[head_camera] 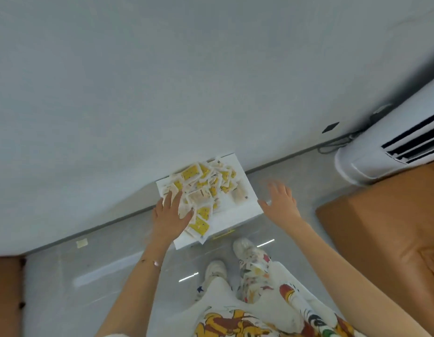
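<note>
Inspection from the head view: a heap of small yellow-and-white sachets [203,183] lay on a small white table [246,205] set against the grey wall [162,81]; the heap covered the table's left and far part, with a few sachets reaching its near edge; the print on them was too small to read.

The left hand [171,212] rested flat on the near-left edge of the heap, fingers straight and spread, thumb out toward the pile, gripping nothing; a thin bracelet [156,263] sat on that wrist.

The right hand [280,200] was held just beside the table's right edge, apart from the sachets, fingers wide and straight and holding nothing; it was blurred, so whether the thumb touched the table's edge could not be told.

The table stood on a glossy grey floor [101,263]; two pale shoes [247,249] stood just in front of it; a small paper scrap [82,243] lay on the floor to the left, near the wall.

A white standing air conditioner [381,152] stood well to the right by the wall, a dark cable [337,144] at its base; what appeared to be a brown leather seat [386,227] lay near it.
</note>
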The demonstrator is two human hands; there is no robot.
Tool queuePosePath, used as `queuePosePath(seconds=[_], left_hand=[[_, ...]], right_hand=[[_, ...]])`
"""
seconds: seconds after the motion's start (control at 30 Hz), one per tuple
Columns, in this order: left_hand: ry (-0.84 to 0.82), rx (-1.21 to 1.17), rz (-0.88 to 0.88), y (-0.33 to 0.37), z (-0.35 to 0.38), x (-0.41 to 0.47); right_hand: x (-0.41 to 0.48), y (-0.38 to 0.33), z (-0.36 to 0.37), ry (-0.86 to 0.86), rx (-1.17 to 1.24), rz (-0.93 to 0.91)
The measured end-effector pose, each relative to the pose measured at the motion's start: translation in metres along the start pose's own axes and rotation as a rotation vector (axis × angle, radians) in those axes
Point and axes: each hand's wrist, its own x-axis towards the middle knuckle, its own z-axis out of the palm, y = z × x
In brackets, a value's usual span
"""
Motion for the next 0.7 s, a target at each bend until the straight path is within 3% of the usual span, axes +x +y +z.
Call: queuePosePath(seconds=[0.33,0.53,0.7], left_hand=[[-0.001,-0.153,-0.353,-0.016,0.069,0.051],[-0.033,-0.262,-0.513,-0.064,0.160,0.113],[0.003,-0.340,-0.635,-0.105,0.258,0.144]], right_hand=[[0.128,-0.008,0.061,-0.295,-0.095,-0.109],[0.207,0.029,0.149,-0.380,-0.081,0.045],[0.263,0.067,0.242,-0.380,0.125,0.241]])
